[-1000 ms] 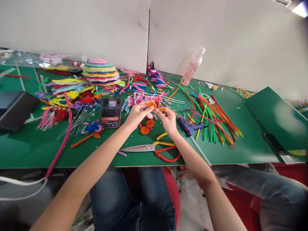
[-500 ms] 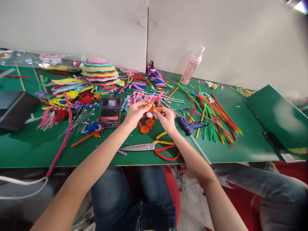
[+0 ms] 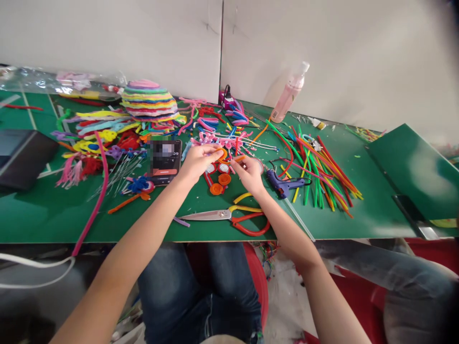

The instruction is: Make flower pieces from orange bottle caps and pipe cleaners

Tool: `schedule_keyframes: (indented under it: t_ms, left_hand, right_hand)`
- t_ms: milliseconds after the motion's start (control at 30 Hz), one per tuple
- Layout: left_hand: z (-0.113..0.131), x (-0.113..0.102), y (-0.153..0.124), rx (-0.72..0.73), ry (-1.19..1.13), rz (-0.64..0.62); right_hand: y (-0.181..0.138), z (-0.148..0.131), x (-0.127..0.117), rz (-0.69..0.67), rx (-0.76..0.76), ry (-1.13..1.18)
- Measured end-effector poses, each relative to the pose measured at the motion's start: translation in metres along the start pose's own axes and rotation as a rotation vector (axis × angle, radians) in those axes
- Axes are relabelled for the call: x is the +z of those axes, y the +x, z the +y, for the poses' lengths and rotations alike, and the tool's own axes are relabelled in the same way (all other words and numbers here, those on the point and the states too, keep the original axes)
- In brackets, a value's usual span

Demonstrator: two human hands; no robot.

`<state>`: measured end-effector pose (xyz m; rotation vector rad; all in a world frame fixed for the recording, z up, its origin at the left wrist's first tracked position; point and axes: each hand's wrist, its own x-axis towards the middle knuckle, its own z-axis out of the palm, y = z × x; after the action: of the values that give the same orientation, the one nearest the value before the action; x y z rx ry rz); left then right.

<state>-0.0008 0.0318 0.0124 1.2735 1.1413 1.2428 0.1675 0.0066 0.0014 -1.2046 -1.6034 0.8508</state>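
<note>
My left hand [image 3: 198,161] pinches a small coil of orange pipe cleaner [image 3: 223,154] between thumb and fingertips. Its straight tail runs to my right hand [image 3: 250,174], whose thumb and fingers are closed on it. Just below the hands on the green table lie two finished-looking orange coils [image 3: 224,179], beside red-edged pieces with silvery white round centres [image 3: 224,167]. Nearer me are large scissors [image 3: 215,215] with one yellow and one red handle, their blades pointing left.
A purple glue gun [image 3: 285,184] and a fan of coloured pipe cleaners [image 3: 319,177] lie to the right. Left are a phone [image 3: 168,160], a striped pipe-cleaner dome [image 3: 148,101] and bundled pieces. A pink bottle [image 3: 289,93] stands behind; another person's leg [image 3: 362,267] shows at right.
The hands have drawn slightly apart, with more of the orange tail showing between them. My left hand has shifted a little left. The whole view has tilted slightly.
</note>
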Motion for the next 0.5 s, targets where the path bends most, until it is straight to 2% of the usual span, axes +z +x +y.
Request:
schedule_keyframes:
  t_ms: [367, 500]
  left_hand:
    - [0.0011, 0.0019, -0.0036, 0.090, 0.121, 0.117]
    - [0.0026, 0.0008, -0.0047, 0.105, 0.149, 0.062]
  right_hand:
    - [-0.0022, -0.0009, 0.0042, -0.028, -0.016, 0.021]
    - [0.0000, -0.0008, 0.0018, 0.022, 0.007, 0.051]
